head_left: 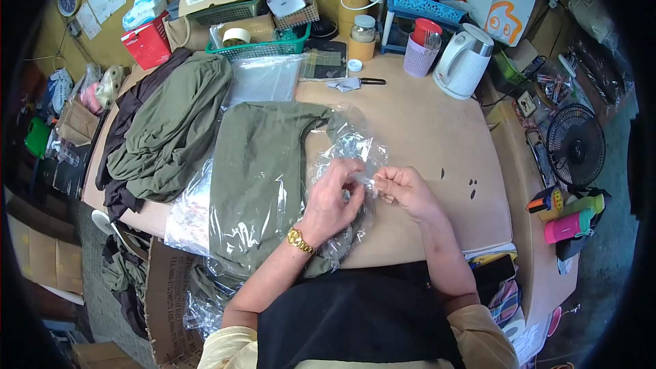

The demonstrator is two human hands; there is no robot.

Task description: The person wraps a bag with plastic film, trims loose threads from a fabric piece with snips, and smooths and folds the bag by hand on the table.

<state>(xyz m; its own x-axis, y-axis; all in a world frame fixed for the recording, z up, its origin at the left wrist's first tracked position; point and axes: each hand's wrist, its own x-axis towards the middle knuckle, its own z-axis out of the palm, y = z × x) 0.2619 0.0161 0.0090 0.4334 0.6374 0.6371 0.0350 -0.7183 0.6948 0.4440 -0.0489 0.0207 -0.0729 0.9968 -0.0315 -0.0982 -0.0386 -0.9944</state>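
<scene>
An olive green garment (253,157) lies folded inside a clear plastic bag (281,198) on the table in front of me. The bag's gathered end is bunched on the right side of the garment. My left hand (333,195), with a gold watch at the wrist, has its fingers closed around the crumpled plastic. Close beside it, my right hand (404,191) pinches a bit of the same plastic between thumb and fingers. The fingertips of both hands nearly meet. Whether anything small is hidden in the folds, I cannot tell.
Loose olive garments (178,123) are heaped at the left, by a stack of flat plastic bags (263,85). A green basket (273,48), a white kettle (465,61) and a pink cup (421,58) stand along the back. A cardboard box (167,301) sits below the table's front left edge.
</scene>
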